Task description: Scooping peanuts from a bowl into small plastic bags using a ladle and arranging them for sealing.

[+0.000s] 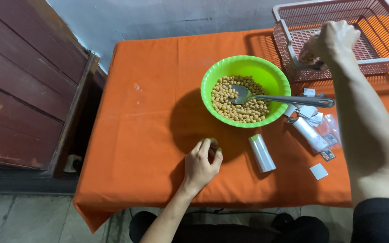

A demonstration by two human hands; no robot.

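A bright green bowl of pale yellow beans stands on the orange tablecloth, with a metal spoon lying in it, handle to the right. My left hand rests on the cloth in front of the bowl, fingers curled around something small and green that is mostly hidden. My right hand is raised over the near edge of a pink mesh basket at the back right, fingers closed on a small clear packet with light contents.
A roll of clear plastic lies right of my left hand. Small white labels, packets and a second roll are scattered near the bowl's right side. A dark wooden panel stands to the left. Tiled floor lies below the table's front edge.
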